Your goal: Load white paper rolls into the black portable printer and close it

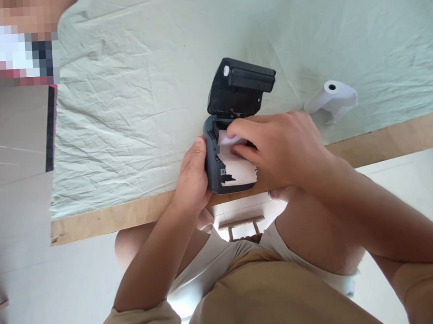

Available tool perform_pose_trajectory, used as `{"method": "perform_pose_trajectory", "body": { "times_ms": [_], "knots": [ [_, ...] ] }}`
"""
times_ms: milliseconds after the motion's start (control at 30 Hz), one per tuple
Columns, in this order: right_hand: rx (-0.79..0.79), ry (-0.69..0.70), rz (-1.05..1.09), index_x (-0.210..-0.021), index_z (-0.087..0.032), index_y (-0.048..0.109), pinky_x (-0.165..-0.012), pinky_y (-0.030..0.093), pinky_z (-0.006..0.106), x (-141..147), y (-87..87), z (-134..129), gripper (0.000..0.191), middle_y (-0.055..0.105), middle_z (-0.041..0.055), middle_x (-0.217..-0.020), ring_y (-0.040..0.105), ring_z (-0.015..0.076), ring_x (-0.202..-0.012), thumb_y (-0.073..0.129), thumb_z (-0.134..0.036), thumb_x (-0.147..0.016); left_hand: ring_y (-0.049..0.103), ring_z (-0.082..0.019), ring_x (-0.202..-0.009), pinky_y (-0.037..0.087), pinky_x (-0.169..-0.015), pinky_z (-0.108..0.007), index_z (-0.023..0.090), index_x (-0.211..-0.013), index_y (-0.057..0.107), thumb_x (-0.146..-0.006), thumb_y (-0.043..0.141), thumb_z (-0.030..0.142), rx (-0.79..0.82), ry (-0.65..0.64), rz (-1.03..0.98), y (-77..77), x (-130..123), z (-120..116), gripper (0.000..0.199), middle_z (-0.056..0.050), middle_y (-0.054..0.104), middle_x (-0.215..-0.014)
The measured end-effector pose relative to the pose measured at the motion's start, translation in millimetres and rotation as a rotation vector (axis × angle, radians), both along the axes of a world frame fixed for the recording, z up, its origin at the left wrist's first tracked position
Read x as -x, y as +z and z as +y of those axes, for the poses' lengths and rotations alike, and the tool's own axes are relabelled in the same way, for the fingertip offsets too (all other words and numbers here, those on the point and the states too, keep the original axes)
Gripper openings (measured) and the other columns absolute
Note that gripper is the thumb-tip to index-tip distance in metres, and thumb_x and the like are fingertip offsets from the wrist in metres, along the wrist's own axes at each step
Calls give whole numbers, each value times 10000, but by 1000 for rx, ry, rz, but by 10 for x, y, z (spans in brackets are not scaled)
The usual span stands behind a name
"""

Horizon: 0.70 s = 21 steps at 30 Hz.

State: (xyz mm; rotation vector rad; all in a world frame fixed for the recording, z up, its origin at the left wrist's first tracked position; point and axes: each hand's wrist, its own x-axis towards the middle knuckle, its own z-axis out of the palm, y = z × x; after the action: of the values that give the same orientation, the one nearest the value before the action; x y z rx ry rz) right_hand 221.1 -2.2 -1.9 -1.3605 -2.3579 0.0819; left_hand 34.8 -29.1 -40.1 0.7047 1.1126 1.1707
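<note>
A small black printer-like device [212, 169] lies at the table's front edge with its lid [222, 91] raised. My left hand [193, 175] is wrapped round the device's left side, thumb on its edge. White paper [238, 169] with a torn, jagged end lies over the open compartment. The thumb and a finger of my right hand [273, 142] are on this paper near the hinge, slightly apart; whether they pinch it is hard to make out. To the right stands a loose white paper roll [331, 98], partly unrolled, not touched by either hand.
A pale green cloth [133, 89] with wrinkles covers the table, whose wooden front edge [114, 218] shows. Another person's blurred arm [30, 14] is at the upper left. A wooden stool [241, 223] shows below the table between my legs.
</note>
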Motion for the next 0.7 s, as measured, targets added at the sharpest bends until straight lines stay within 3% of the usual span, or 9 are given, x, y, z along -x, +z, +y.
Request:
{"method": "perform_pose_trajectory", "body": {
  "times_ms": [100,167,233,300,400,467,600,700],
  "knots": [
    [80,22,10,-1021,-310,702,-533,211,354,-17,24,51,65,682,-40,-685,481,172,-540,738,-326,-970,809,-217,-814,683,-747,-339,236,-903,719,-977,824,710,13,82,34,4,-4,-13,491,8,716,-744],
    [108,70,90,-1078,-327,713,-537,288,364,-87,45,73,120,698,-41,-726,519,172,-548,747,-331,-963,814,-209,-859,671,-741,-315,241,-957,759,-1000,821,661,11,104,27,0,-5,-22,426,3,768,-825],
    [155,137,292,-1154,-348,741,-540,385,369,-235,72,96,199,761,-30,-858,546,148,-545,769,-408,-966,837,-231,-1002,689,-811,-317,255,-1033,800,-1018,812,616,-8,108,2,-16,-3,-25,362,-8,830,-949],
    [220,167,585,-1261,-375,752,-495,420,357,-438,77,142,383,805,-4,-997,557,127,-532,790,-597,-952,838,-262,-1148,703,-905,-338,261,-1080,814,-1024,807,595,-16,100,-25,-38,2,-20,339,-20,863,-1064],
    [279,62,907,-1356,-408,704,-459,362,324,-719,-14,251,611,806,21,-1115,622,150,-601,694,-847,-931,832,-301,-1243,710,-964,-383,263,-1076,791,-1013,795,633,-11,64,-67,-59,9,-1,376,-39,876,-1169],
    [358,-48,1018,-1294,-378,706,-472,365,326,-829,-147,307,610,780,35,-1126,633,154,-640,628,-875,-949,839,-325,-1239,718,-974,-413,266,-1041,771,-990,800,663,-19,29,-95,-52,12,14,402,-47,880,-1159],
    [407,-175,962,-1065,-290,687,-460,402,305,-921,-421,293,476,666,-2,-815,546,122,-543,879,-696,-907,835,-349,-1293,723,-1058,-449,268,-1019,771,-1016,771,633,-32,-15,-147,-9,3,31,365,-43,888,-1086],
    [396,-177,825,-1001,-288,644,-491,519,336,-943,-496,215,519,645,-22,-778,577,144,-550,936,-701,-880,824,-338,-1344,704,-1130,-455,258,-1016,778,-1083,700,548,-28,3,-171,3,-10,31,308,-34,892,-1064]
  ]
}}
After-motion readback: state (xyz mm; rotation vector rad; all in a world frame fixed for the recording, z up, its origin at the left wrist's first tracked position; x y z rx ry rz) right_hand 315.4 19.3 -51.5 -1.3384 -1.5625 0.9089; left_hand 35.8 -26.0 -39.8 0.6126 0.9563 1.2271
